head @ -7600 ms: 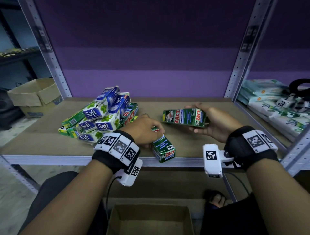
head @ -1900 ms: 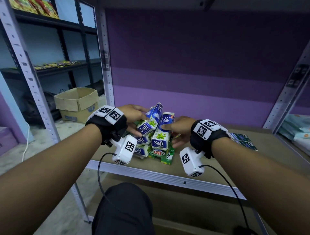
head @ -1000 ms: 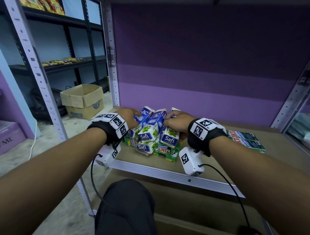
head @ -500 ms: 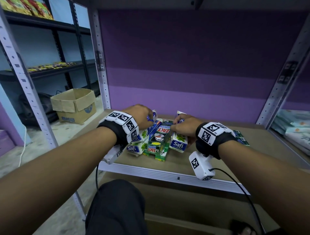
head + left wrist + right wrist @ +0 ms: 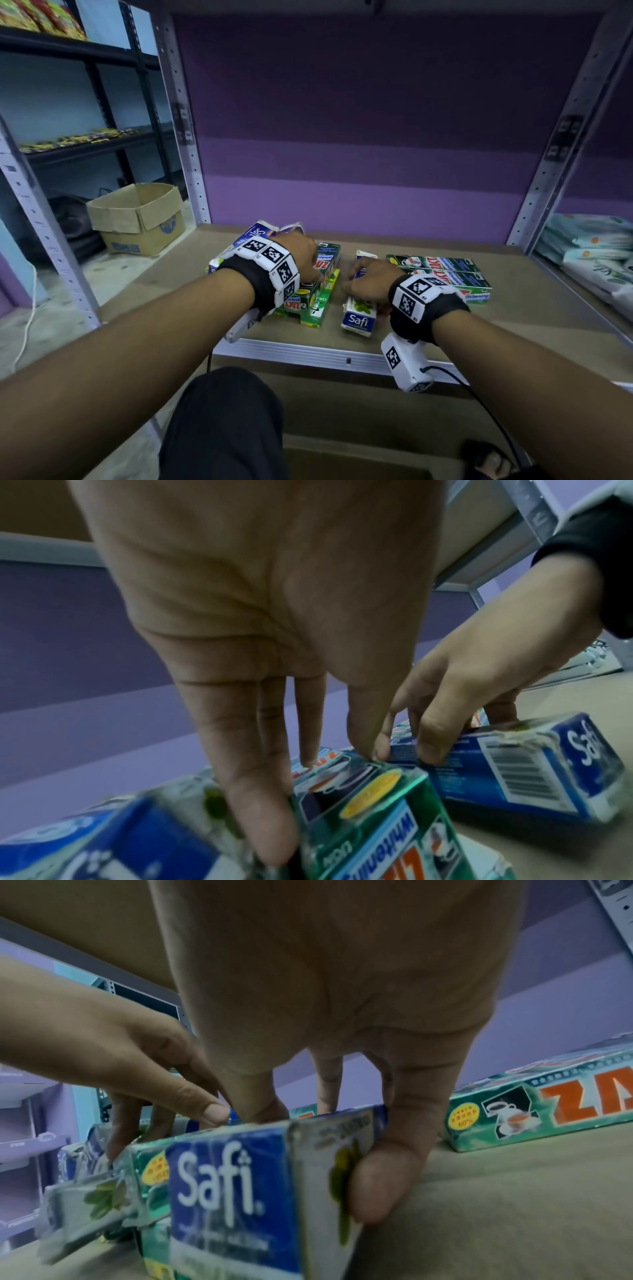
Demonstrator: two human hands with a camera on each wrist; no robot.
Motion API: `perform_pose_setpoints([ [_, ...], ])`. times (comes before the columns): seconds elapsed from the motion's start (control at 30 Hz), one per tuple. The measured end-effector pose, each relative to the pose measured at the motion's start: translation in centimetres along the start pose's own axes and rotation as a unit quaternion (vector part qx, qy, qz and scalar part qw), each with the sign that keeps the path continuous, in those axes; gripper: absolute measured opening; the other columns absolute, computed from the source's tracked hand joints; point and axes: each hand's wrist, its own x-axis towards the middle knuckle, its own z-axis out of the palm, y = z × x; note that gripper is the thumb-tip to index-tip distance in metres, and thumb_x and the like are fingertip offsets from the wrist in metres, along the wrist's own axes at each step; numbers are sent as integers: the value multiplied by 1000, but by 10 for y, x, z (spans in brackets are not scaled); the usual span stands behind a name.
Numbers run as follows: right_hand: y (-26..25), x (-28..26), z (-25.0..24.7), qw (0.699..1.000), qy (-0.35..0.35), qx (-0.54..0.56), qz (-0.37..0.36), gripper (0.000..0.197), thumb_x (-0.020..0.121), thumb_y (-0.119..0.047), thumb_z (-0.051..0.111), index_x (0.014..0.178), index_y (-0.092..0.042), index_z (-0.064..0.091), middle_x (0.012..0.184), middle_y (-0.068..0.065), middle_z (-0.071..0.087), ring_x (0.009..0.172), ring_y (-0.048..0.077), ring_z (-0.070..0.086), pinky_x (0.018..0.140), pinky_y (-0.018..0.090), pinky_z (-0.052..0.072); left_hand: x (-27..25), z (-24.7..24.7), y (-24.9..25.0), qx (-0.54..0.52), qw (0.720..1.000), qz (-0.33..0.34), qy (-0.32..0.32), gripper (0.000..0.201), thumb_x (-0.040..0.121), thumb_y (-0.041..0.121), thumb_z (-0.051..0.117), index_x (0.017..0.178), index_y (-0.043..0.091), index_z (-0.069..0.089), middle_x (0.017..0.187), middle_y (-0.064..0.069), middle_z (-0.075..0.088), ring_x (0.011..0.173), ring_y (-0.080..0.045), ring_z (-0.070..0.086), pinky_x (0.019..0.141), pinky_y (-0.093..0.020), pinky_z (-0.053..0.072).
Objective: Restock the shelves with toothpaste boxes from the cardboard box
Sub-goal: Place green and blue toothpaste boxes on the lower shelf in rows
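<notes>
Right hand grips blue-white toothpaste box at frame centre, thumb on one side, fingers on other, box lying on shelf board. Left hand, fingers straight, tips pressing down on green boxes just left of it; holds nothing. More blue-white boxes heaped behind left wrist. Two green boxes flat, centre-right. Cardboard box on floor, left of frame, beyond shelf post.

I saw black wrist straps carrying white tag blocks, a cabled white camera unit below, dark trousers.
</notes>
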Motion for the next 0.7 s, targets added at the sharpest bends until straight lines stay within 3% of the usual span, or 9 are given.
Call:
perform_pose_setpoints([
  [0.1,3,1,5,1000,-16,-17,-1,24,82,-39,65,100,-28,56,98,3,69,91,23,69,54,13,43,1,1,2,1,1000,0,-15,47,87,53,61,117,17,67,117,-7,66,103,-26,63,86,-36,55],
  [0.17,6,2,8,1000,-12,-18,-1,25,82,-41,64,104,-31,56,103,6,68,92,24,67,66,18,50,1,2,1,-4,1000,1,-24,49,87,54,60,117,16,67,118,-8,66,105,-26,62,87,-35,54],
  [0.2,7,2,10,1000,-9,-17,-1,29,82,-42,64,108,-34,57,109,8,65,95,26,66,75,29,56,1,3,1,-6,999,1,-32,52,87,56,60,118,15,67,119,-8,66,106,-26,62,87,-35,54],
  [0.27,10,3,13,1000,-10,-21,-1,46,81,-46,65,125,-40,54,128,12,55,108,33,62,90,42,56,0,3,1,-9,999,1,-45,57,86,59,60,120,14,66,120,-9,65,104,-25,60,87,-34,51],
  [0.37,13,0,12,1000,-12,-22,-13,63,81,-49,66,140,-42,45,141,10,48,122,34,55,99,46,51,-1,4,1,-23,999,-4,-41,60,83,59,63,119,12,67,119,-11,66,90,-22,53,84,-34,50],
  [0.43,15,-2,8,999,-8,-26,-31,59,86,-45,64,142,-39,44,143,4,50,123,29,56,100,43,51,-2,4,1,-32,999,-9,-36,60,82,59,65,119,11,68,119,-12,66,88,-20,51,83,-33,50],
  [0.57,19,-5,-5,998,8,-30,-48,46,91,-31,62,136,-36,51,128,3,61,102,25,67,83,37,59,-5,7,5,-59,997,-22,-33,63,79,59,69,120,11,67,114,-8,67,90,-21,55,86,-36,52],
  [0.63,22,-7,-11,998,14,-37,-54,46,91,-26,62,135,-35,53,132,2,59,106,24,64,84,37,58,-6,9,6,-80,996,-36,-30,62,76,58,72,117,11,68,111,-7,68,97,-23,62,86,-36,53],
  [0.7,26,-8,-18,996,27,-52,-63,47,90,-24,63,135,-34,53,135,2,57,113,24,61,88,36,56,-8,10,6,-101,993,-52,-23,51,74,54,75,103,12,69,105,-6,67,95,-22,62,83,-33,52],
])
